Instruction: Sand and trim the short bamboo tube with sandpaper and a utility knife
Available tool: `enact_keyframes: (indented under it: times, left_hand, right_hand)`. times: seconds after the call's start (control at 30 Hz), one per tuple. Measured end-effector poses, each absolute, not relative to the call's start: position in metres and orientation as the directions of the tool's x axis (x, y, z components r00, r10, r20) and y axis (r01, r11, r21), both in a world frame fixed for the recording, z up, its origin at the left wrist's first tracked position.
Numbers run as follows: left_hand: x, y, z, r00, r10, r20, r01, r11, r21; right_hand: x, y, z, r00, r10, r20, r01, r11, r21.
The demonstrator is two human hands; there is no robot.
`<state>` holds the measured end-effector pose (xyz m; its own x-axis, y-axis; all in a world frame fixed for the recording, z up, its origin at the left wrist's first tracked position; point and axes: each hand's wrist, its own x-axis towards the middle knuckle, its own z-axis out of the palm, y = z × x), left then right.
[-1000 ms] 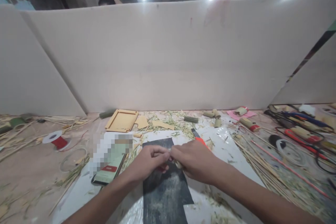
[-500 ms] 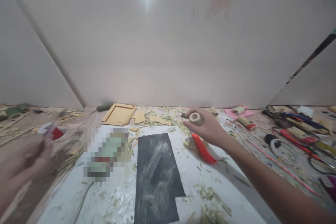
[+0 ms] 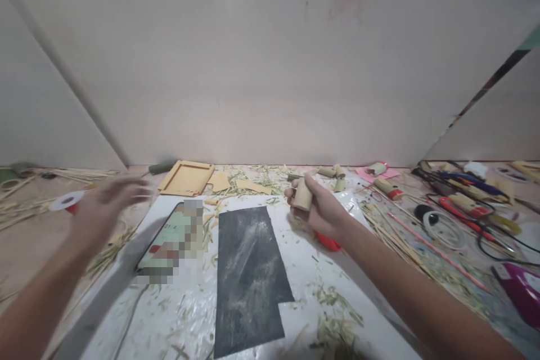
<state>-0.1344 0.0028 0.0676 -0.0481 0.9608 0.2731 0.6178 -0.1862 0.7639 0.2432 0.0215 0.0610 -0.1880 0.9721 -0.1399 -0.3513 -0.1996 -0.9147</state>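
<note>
My right hand (image 3: 318,205) is closed around a short, pale bamboo tube (image 3: 302,196), held tilted so its side shows. Just under that hand a bright red object (image 3: 328,242) lies on the white sheet, mostly hidden by the hand. My left hand (image 3: 103,202) hovers at the left, blurred, with its fingers stretched out and nothing visible in them. Behind it sits a spool of red thread (image 3: 66,201). A dark, dusty sandpaper-like sheet (image 3: 251,281) lies between my forearms.
A phone (image 3: 164,242) with a cable rests left of the dark sheet. Behind it is a yellow wooden tray (image 3: 185,177). Bamboo shavings (image 3: 333,304) litter the white sheet (image 3: 185,315). Tools and cords (image 3: 468,197) crowd the right, beside a purple object (image 3: 518,289). A white partition (image 3: 270,79) stands behind.
My left hand has moved right and away from me, its fingers now extended. The right hand has turned the bamboo tube from end-on to side-on. The view has tipped down slightly.
</note>
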Motion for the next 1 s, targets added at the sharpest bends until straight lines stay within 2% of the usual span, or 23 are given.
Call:
enact_keyframes:
  times: [0.1, 0.17, 0.3, 0.47, 0.6, 0.67, 0.7, 0.77, 0.83, 0.87, 0.93, 1.0]
  left_hand:
    - [-0.069, 0.030, 0.089, 0.239, 0.940, 0.242, 0.592, -0.339, 0.731]
    - [-0.027, 0.024, 0.086, 0.329, 0.915, 0.235, 0.561, -0.389, 0.731]
    - [0.021, 0.004, 0.073, 0.331, 0.868, 0.371, 0.476, -0.493, 0.728]
    - [0.025, 0.007, 0.065, 0.251, 0.871, 0.423, 0.425, -0.492, 0.760]
    - [0.020, 0.012, 0.061, 0.214, 0.897, 0.388, 0.432, -0.443, 0.786]
    - [0.017, 0.015, 0.059, 0.233, 0.908, 0.349, 0.462, -0.419, 0.782]
    - [0.014, 0.017, 0.058, 0.265, 0.909, 0.323, 0.488, -0.415, 0.767]
    - [0.007, 0.023, 0.053, 0.364, 0.898, 0.246, 0.569, -0.424, 0.705]
    - [-0.001, 0.029, 0.043, 0.501, 0.859, 0.103, 0.666, -0.458, 0.589]
    - [-0.004, 0.031, 0.038, 0.562, 0.827, -0.011, 0.703, -0.470, 0.534]
    - [-0.007, 0.033, 0.026, 0.675, 0.708, -0.208, 0.714, -0.557, 0.425]
    - [-0.006, 0.032, 0.017, 0.693, 0.678, -0.245, 0.715, -0.605, 0.350]
  right_hand:
    - [0.227, 0.021, 0.072, -0.259, 0.946, -0.196, -0.465, -0.300, -0.833]
    - [0.216, 0.020, 0.075, -0.308, 0.925, -0.223, -0.499, -0.356, -0.790]
    - [0.196, 0.015, 0.070, -0.376, 0.905, -0.200, -0.523, -0.386, -0.760]
    - [0.183, 0.014, 0.054, -0.325, 0.943, -0.077, -0.476, -0.233, -0.848]
    - [0.190, 0.017, 0.048, -0.291, 0.957, -0.015, -0.385, -0.132, -0.913]
    - [0.197, 0.020, 0.050, -0.280, 0.960, -0.005, -0.276, -0.085, -0.957]
    - [0.201, 0.021, 0.051, -0.263, 0.965, 0.003, -0.164, -0.041, -0.986]
    - [0.207, 0.023, 0.052, -0.226, 0.973, 0.051, 0.180, 0.094, -0.979]
    - [0.209, 0.023, 0.050, -0.252, 0.960, 0.123, 0.523, 0.242, -0.817]
    - [0.208, 0.022, 0.047, -0.297, 0.944, 0.141, 0.612, 0.302, -0.731]
    - [0.203, 0.017, 0.038, -0.423, 0.897, 0.131, 0.670, 0.406, -0.621]
    - [0.198, 0.014, 0.027, -0.520, 0.847, 0.107, 0.658, 0.478, -0.582]
